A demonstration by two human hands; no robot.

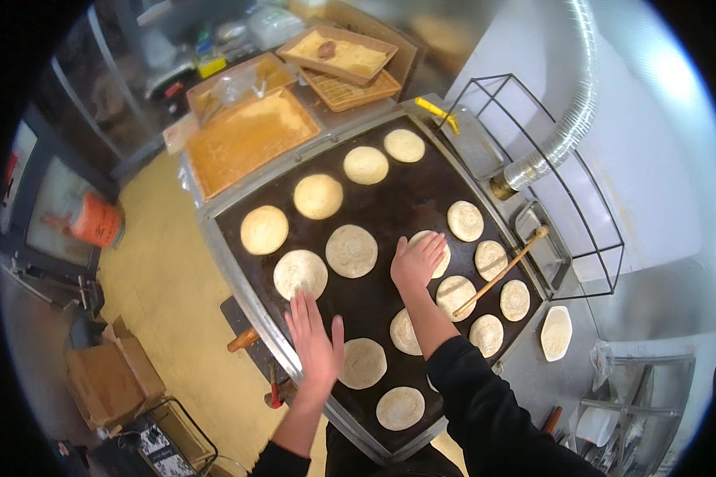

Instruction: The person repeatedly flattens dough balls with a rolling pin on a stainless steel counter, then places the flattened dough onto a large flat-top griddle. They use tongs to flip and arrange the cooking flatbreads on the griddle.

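Note:
Round flatbreads lie spread over a dark flat griddle (414, 197) with a metal rim. My left hand (316, 340) is flat, palm down, thumb apart, its fingertips at the near edge of a pale flatbread (300, 271). Whether they press on it or hover, I cannot tell. Laid over another flatbread (443, 262), my right hand (416, 262) covers much of it and grips nothing. Between the hands and slightly farther off is a greyer flatbread (351, 251). A wooden stick (501, 274) with a knobbed end slants across the right side, above some breads.
Beyond the griddle sit an orange-brown tray (253, 140) and stacked baskets (352, 89). At right, a black wire rack (585, 173) stands by a silver flexible duct (579, 113), a metal pan (543, 244) and a white dish (556, 334). A wooden handle (243, 340) juts out at left.

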